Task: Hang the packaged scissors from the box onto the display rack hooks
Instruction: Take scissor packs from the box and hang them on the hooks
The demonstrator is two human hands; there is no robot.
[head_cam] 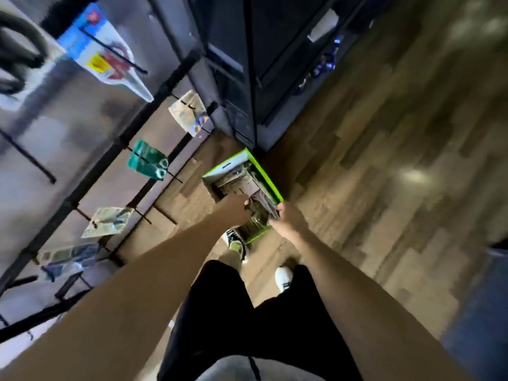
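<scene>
A green-edged box (268,176) stands on the wooden floor, holding several packaged scissors (236,178). Both my arms reach down into it. My left hand (236,210) is at the box's near left side, with its fingers on a package inside. At the near right edge, my right hand (290,218) has its fingers around a package; the view is blurred. The display rack (154,103) runs along the left, with black hooks. Packaged scissors hang there: a blue-and-white pack (101,55), a teal pack (147,160) and a pale pack (108,221).
A dark cabinet (247,64) stands behind the box. My legs in black trousers and my two shoes (283,276) are below the box. One more pack (188,112) hangs near the cabinet, and a bluish pack (68,258) hangs low on the rack. Wooden floor spreads to the right.
</scene>
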